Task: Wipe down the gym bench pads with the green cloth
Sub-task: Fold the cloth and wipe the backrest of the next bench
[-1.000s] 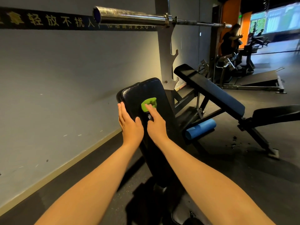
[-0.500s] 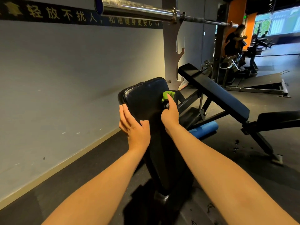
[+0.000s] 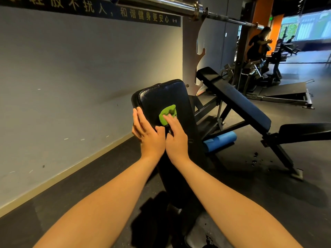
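1. Nearest me, both my forearms reach forward over the dark floor (image 3: 268, 203) toward the raised back pad (image 3: 172, 93) of the bench, which tilts up and away from me.
2. My left hand (image 3: 148, 133) lies flat and relaxed, fingers spread along the pad's left edge, gripping nothing; I judge it serves best as a brace, so the pad does not rock under the wiping.
3. My right hand (image 3: 176, 138) presses the green cloth (image 3: 167, 113) onto the middle of the pad's upper part, the fingertips pinning the bunched fabric. How much cloth is tucked under my palm I cannot tell.
4. To wipe well, I should flatten the cloth so more of it meets the vinyl, keep even pressure, and work in overlapping strokes from one edge across to the other.
5. The rounded top edge and stitched left corner, just beyond the cloth, likely need a pass as well.
6. Farther right, a second inclined bench (image 3: 238, 99) with a blue foam roller (image 3: 220, 141) under it stands apart, and the barbell (image 3: 161, 5) hangs overhead.
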